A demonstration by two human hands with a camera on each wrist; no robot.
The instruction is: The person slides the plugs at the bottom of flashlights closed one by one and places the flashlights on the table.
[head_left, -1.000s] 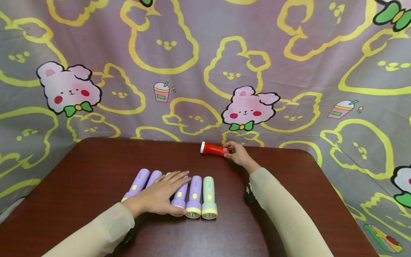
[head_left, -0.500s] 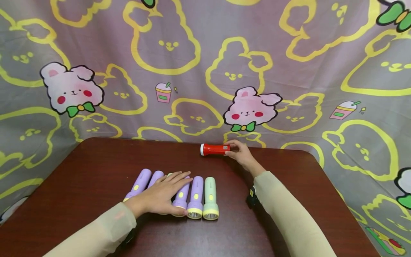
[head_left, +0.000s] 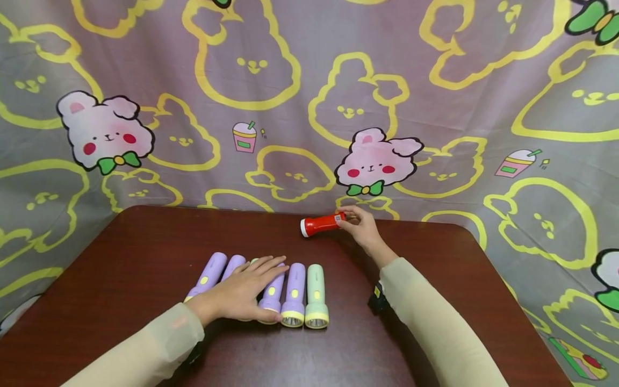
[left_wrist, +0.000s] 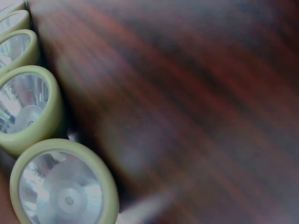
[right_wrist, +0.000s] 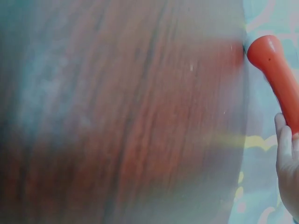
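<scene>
At the far side of the table, my right hand point(head_left: 361, 230) pinches the tail end of a red flashlight point(head_left: 320, 223) between thumb and fingers. Its white-rimmed head points left and sits lower than its tail. The right wrist view has the red flashlight point(right_wrist: 275, 65) at the right edge, with fingertips point(right_wrist: 282, 140) on its body. My left hand point(head_left: 242, 294) lies spread, fingers straight, across a row of flashlights. A purple flashlight point(head_left: 294, 287) and a pale green flashlight point(head_left: 316, 293) show right of it; two purple flashlights point(head_left: 211, 274) show left. Others are partly hidden beneath it.
Yellow-rimmed flashlight heads point(left_wrist: 60, 186) line the left side of the left wrist view, facing the near side. The dark wood table point(head_left: 135, 252) ends at a patterned cloth point(head_left: 290, 123) behind the red flashlight.
The red flashlight has tilted: its tail has risen in my right hand and its head has swung slightly toward me. My left hand has stayed on the row.
</scene>
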